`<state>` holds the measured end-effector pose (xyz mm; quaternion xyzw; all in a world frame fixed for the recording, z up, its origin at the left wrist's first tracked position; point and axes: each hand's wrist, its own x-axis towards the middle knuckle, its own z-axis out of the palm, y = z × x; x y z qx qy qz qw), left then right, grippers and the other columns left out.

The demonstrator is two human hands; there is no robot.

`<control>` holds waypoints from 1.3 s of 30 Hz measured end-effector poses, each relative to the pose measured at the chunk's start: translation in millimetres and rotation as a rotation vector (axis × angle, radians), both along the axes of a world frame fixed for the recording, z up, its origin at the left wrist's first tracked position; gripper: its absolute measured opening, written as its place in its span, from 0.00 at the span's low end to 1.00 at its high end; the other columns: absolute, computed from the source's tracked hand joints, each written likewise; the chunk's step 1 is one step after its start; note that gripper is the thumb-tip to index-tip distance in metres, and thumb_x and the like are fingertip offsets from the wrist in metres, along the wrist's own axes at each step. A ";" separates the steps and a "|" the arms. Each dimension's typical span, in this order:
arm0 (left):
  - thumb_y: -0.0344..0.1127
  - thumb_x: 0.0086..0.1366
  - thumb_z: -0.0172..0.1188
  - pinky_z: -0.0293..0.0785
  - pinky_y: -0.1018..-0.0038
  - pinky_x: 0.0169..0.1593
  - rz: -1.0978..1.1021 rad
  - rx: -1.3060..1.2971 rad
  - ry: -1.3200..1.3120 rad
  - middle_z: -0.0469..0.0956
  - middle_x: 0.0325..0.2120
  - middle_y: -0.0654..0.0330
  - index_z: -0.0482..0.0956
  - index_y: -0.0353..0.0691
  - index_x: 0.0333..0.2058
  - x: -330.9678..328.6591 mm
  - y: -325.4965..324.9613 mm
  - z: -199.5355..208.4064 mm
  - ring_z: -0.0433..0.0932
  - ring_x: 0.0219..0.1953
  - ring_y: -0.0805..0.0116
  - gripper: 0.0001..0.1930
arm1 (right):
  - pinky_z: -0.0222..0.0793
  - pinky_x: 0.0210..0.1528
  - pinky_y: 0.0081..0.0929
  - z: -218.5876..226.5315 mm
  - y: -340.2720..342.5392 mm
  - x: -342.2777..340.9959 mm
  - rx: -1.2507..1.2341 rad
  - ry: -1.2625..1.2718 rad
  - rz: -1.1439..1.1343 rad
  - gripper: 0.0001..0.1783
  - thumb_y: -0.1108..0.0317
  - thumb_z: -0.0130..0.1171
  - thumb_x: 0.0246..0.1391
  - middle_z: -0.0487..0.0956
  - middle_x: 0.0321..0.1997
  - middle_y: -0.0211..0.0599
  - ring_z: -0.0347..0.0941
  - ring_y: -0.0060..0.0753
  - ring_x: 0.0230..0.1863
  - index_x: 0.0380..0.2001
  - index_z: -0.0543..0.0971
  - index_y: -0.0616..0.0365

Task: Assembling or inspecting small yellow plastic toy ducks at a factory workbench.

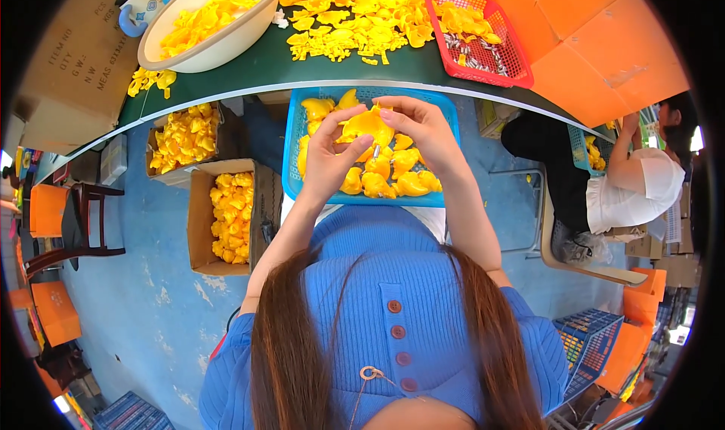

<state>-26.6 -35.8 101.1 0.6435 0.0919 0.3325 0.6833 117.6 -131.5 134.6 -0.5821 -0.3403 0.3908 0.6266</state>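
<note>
A yellow rubber duck piece point(368, 124) is held up between both hands, just above the blue basket point(296, 139) that sits on the person's lap. The left hand point(330, 158) grips it from below and the left, its thumb point(356, 147) pressed up against the underside of the piece and the other fingers curled over its left edge. The right hand point(423, 132) closes on it from above and the right, fingertips point(389, 113) pinched narrowly on the top rim. A small silvery part point(375, 151) shows just under the piece, between the two hands; what it is cannot be told.

Beneath the hands the basket holds more yellow duck pieces point(393, 175), lying loose and touching one another. Beyond the basket runs the curved edge of the dark green tabletop point(257, 71), which carries a wide heap of yellow scraps point(355, 15), a cream-coloured bowl point(226, 45) filled with the same yellow pieces on the left, and a red basket point(517, 60) on the right. On the blue floor point(151, 294) to the person's left stand two open cardboard boxes point(200, 218) of yellow pieces. Farther right another person in a white top point(634, 192) sits at the tabletop.
</note>
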 end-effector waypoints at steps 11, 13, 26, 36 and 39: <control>0.34 0.43 0.73 0.75 0.69 0.47 0.005 0.385 -0.092 0.59 0.55 0.56 0.57 0.47 0.57 1.2 -5.4 -2.6 0.62 0.57 0.61 0.43 | 0.69 0.45 0.20 -0.7 -1.6 -0.6 0.048 0.185 -0.008 0.18 0.64 0.56 0.54 0.78 0.41 0.34 0.74 0.21 0.42 0.45 0.75 0.64; 0.33 0.42 0.73 0.76 0.70 0.46 0.065 0.407 -0.068 0.60 0.55 0.56 0.57 0.47 0.56 3.6 -7.0 -8.8 0.63 0.56 0.62 0.43 | 0.69 0.45 0.20 0.0 -1.5 -2.4 0.055 0.199 0.006 0.18 0.64 0.56 0.54 0.78 0.42 0.35 0.74 0.22 0.42 0.45 0.75 0.65; 0.36 0.48 0.70 0.73 0.76 0.45 0.249 0.484 -0.165 0.63 0.51 0.55 0.60 0.44 0.53 4.8 -1.2 -23.6 0.65 0.54 0.63 0.35 | 0.70 0.44 0.20 -2.0 0.0 -20.0 0.089 0.301 0.048 0.17 0.63 0.54 0.56 0.77 0.43 0.36 0.74 0.24 0.42 0.44 0.75 0.65; 0.42 0.47 0.71 0.69 0.72 0.52 0.261 0.432 -0.188 0.64 0.50 0.55 0.58 0.41 0.53 4.2 -3.6 -24.2 0.65 0.54 0.64 0.38 | 0.70 0.44 0.20 -5.5 2.4 -28.3 0.130 0.486 0.058 0.18 0.62 0.56 0.55 0.77 0.41 0.35 0.74 0.24 0.41 0.43 0.74 0.63; 0.42 0.47 0.71 0.69 0.71 0.52 0.251 0.401 -0.149 0.64 0.50 0.55 0.56 0.40 0.54 3.6 -2.7 -27.7 0.66 0.53 0.64 0.40 | 0.71 0.44 0.20 -4.9 3.2 -29.5 0.143 0.516 0.066 0.17 0.63 0.56 0.55 0.77 0.41 0.36 0.75 0.25 0.41 0.44 0.74 0.64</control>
